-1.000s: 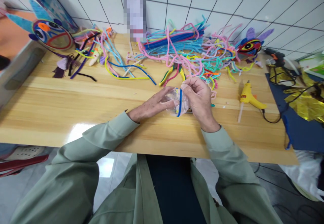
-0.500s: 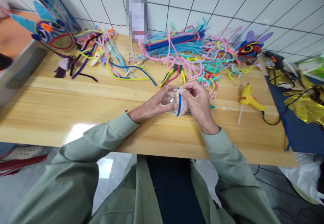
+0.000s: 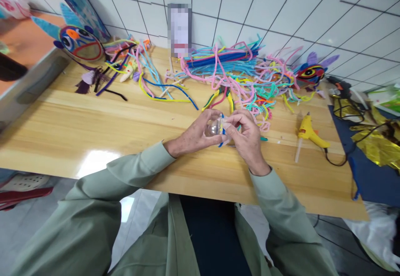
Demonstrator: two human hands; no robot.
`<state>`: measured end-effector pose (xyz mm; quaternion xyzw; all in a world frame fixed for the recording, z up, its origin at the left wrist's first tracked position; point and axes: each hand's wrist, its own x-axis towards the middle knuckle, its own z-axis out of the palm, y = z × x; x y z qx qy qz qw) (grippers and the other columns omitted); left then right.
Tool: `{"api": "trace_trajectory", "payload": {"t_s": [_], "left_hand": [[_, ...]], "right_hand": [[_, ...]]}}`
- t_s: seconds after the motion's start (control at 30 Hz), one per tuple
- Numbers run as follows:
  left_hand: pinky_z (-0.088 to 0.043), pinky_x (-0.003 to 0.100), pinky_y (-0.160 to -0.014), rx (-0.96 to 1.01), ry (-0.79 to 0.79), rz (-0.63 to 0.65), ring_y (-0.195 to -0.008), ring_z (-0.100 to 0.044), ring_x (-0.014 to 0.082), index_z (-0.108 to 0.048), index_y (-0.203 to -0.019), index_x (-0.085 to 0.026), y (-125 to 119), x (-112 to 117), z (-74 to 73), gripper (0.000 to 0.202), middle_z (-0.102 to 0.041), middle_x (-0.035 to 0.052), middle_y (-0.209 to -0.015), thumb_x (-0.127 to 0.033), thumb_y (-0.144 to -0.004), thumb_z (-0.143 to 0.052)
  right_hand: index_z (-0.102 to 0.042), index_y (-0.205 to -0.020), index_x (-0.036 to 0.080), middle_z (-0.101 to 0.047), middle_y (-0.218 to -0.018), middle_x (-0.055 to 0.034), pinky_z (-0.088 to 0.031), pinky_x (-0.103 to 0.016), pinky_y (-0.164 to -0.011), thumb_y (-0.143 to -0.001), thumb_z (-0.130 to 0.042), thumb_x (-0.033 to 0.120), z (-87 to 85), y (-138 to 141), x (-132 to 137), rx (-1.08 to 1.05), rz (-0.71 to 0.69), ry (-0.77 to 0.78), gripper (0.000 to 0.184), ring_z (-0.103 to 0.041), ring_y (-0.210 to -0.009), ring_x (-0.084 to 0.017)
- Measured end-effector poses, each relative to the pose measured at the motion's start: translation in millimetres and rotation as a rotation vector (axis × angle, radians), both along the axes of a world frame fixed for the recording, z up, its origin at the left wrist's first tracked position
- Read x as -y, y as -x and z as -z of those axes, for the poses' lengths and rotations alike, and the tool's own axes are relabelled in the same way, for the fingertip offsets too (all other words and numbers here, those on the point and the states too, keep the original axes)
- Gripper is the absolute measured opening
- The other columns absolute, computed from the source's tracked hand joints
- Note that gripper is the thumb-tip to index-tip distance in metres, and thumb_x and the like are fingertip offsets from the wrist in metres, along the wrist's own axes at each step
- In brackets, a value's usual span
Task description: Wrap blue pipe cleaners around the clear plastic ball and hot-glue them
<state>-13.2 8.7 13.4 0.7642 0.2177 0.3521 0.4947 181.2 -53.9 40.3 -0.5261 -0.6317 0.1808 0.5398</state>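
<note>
My left hand point(image 3: 196, 136) is closed round a clear, rounded plastic piece point(image 3: 213, 128), thumb below and fingers above. A blue pipe cleaner point(image 3: 223, 130) runs as a band around its right side, with a little yellow beside it. My right hand point(image 3: 249, 138) pinches at this band from the right, thumb and forefinger together. Those fingers hide much of the band and the piece's right end. Just beyond my hands, pliers with yellow and green handles point(image 3: 231, 101) lie on the wooden table point(image 3: 125, 130).
Behind lies a heap of coloured pipe cleaners point(image 3: 225, 61). Decorated fish-like heads stand at the left point(image 3: 81, 45) and right point(image 3: 310, 73). A yellow glue gun point(image 3: 308, 131) with its cable rests to the right, near gold foil point(image 3: 376, 145). A blurred-out phone-like panel point(image 3: 179, 28) leans on the tiled wall.
The plastic piece has turned in my hands, so less of the blue band shows. My right fingers have shifted further over the band. The whole view has moved slightly.
</note>
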Motion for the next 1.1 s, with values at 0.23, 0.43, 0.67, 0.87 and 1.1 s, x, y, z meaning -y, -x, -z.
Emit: {"api": "trace_trajectory", "payload": {"t_s": [0.23, 0.43, 0.67, 0.87, 1.1], "left_hand": [[-0.053, 0.056, -0.124, 0.074, -0.169, -0.020, -0.149, -0.057, 0.0338, -0.050, -0.150, -0.025, -2, -2, 4.6, 0.064, -0.057, 0.0170, -0.151, -0.048, -0.099, -0.081], [-0.048, 0.062, -0.128, 0.079, -0.307, -0.082, -0.153, -0.054, 0.0364, -0.049, -0.151, -0.027, -3, -1, 7.1, 0.069, -0.057, 0.0181, -0.156, -0.046, -0.094, -0.085], [-0.045, 0.062, -0.130, 0.021, -0.384, -0.091, -0.154, -0.055, 0.0378, -0.048, -0.157, -0.027, -1, -3, 7.9, 0.074, -0.059, 0.0180, -0.158, -0.043, -0.094, -0.084], [-0.047, 0.063, -0.127, -0.011, -0.402, -0.068, -0.154, -0.053, 0.0382, -0.050, -0.155, -0.025, 2, -4, 14.5, 0.070, -0.056, 0.0199, -0.158, -0.045, -0.097, -0.083], [-0.053, 0.061, -0.124, -0.038, -0.441, -0.093, -0.151, -0.056, 0.0357, -0.048, -0.156, -0.028, 4, -2, 14.4, 0.064, -0.061, 0.0159, -0.151, -0.039, -0.102, -0.078]], "right_hand": [[-0.072, -0.099, 0.028, -0.067, -0.111, -0.0045, -0.056, -0.043, -0.095, -0.092, -0.075, 0.029, 5.0, 1, 4, 0.019, 0.054, 0.000, 0.008, -0.065, -0.108, -0.025], [-0.063, -0.129, 0.030, -0.067, -0.136, -0.0080, -0.054, -0.048, -0.116, -0.091, -0.079, 0.038, 12.3, 4, 8, -0.212, -0.072, 0.164, 0.042, -0.065, -0.132, -0.028], [-0.061, -0.133, 0.031, -0.069, -0.138, -0.0067, -0.053, -0.046, -0.119, -0.088, -0.075, 0.034, 15.5, 4, 7, -0.324, -0.138, 0.283, 0.048, -0.065, -0.134, -0.027], [-0.060, -0.131, 0.029, -0.070, -0.134, -0.0058, -0.055, -0.045, -0.113, -0.084, -0.072, 0.032, 17.7, 5, 3, -0.328, -0.142, 0.368, 0.049, -0.067, -0.127, -0.026], [-0.058, -0.128, 0.028, -0.069, -0.131, -0.0056, -0.056, -0.045, -0.110, -0.079, -0.072, 0.033, 11.1, 11, 3, -0.362, -0.127, 0.418, 0.050, -0.068, -0.122, -0.027]]}}
